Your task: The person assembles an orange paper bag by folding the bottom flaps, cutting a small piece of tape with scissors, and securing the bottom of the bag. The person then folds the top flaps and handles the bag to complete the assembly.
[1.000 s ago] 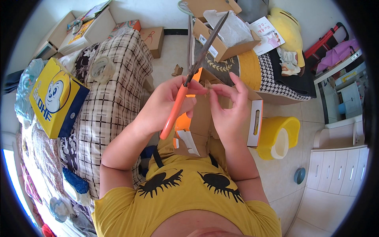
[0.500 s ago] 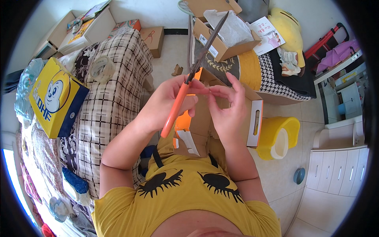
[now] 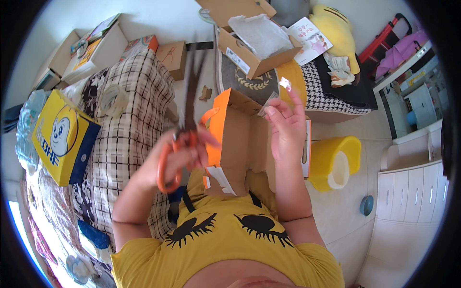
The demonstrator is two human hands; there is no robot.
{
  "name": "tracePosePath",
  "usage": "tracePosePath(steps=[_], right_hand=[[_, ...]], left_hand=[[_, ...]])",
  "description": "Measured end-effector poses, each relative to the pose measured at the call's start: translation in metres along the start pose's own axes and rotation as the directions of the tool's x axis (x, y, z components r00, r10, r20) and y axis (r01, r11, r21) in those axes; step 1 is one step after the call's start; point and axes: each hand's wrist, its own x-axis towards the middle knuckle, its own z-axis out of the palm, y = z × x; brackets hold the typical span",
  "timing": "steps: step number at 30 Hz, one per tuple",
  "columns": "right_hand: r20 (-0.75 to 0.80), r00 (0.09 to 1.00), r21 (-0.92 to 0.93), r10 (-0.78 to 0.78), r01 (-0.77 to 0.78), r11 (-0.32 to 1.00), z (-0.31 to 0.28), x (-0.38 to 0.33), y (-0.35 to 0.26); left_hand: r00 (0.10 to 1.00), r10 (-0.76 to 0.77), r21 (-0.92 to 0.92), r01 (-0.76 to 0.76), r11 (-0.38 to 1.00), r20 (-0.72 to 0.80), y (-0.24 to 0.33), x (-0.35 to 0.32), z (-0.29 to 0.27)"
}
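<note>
Plainly, the left hand [image 3: 185,153] clamps orange-handled scissors [image 3: 185,129], while the right hand [image 3: 288,129] pinches a paper scrap [image 3: 286,83].

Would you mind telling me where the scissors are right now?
The scissors are in the left hand, left of centre in the head view, blades pointing up beside the orange box on the lap.

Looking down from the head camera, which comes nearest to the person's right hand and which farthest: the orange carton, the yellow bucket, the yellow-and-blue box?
From the right hand:
1. Orange carton, just left of it, touching or nearly so.
2. Yellow bucket, on the floor to its lower right.
3. Yellow-and-blue box, far left, on the checked cloth.
</note>
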Motion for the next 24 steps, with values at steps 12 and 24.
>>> tracePosePath(steps=[12, 24], right_hand=[[-0.037, 0.975, 0.338, 0.220, -0.194, 0.921, 0.000, 0.004, -0.018], [-0.056, 0.984, 0.305, 0.169, -0.144, 0.941, 0.004, 0.005, -0.016]], left_hand=[[0.814, -0.268, -0.061, 0.347, 0.936, 0.515, -0.041, 0.002, 0.024], [0.807, -0.223, -0.122, 0.341, 0.932, 0.547, -0.045, 0.002, 0.022]])
